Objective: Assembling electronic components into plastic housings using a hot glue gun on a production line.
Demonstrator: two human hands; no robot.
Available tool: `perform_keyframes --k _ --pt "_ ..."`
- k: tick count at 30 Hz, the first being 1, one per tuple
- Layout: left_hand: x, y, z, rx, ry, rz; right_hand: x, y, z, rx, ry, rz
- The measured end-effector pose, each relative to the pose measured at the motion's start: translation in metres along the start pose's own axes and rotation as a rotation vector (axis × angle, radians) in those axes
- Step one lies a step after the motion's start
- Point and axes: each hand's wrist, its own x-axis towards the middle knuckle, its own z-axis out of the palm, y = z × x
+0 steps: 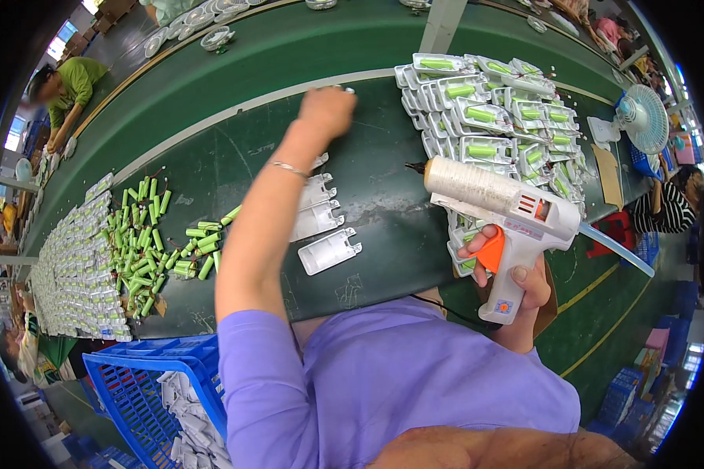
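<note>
My right hand [528,285] is wrapped round the handle of a white hot glue gun [528,211], fingers at its orange trigger. The gun's dark nozzle points left over the table, and a pale glue stick [618,248] sticks out of its back. Stretched across the table, my left hand [328,111] is closed, with a small whitish bit showing at its fingertips; what it holds I cannot make out. Below it lie several white plastic shells [328,252], partly hidden by my left forearm. Loose green battery cells [141,258] with wires are heaped left of that arm.
White shells with green cells [481,116] are stacked at the right. More white shells [70,266] stand in rows at the far left. A blue crate [137,399] of white parts is beside me; a fan [641,119] stands at the right end. Co-workers sit around.
</note>
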Motion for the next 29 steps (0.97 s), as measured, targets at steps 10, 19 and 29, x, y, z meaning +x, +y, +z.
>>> perform_keyframes --k 10,19,29 --pt "-0.115 -0.052 -0.019 -0.461 -0.006 -0.153 0.013 0.005 -0.003 0.008 -0.064 0.05" --pt "-0.135 -0.065 -0.082 -0.432 -0.106 -0.059 0.018 0.014 0.006 -0.053 -0.177 0.096" --pt "-0.418 -0.175 -0.34 -0.639 0.175 -1.036 0.036 0.019 -0.004 -0.013 -0.4 0.096"
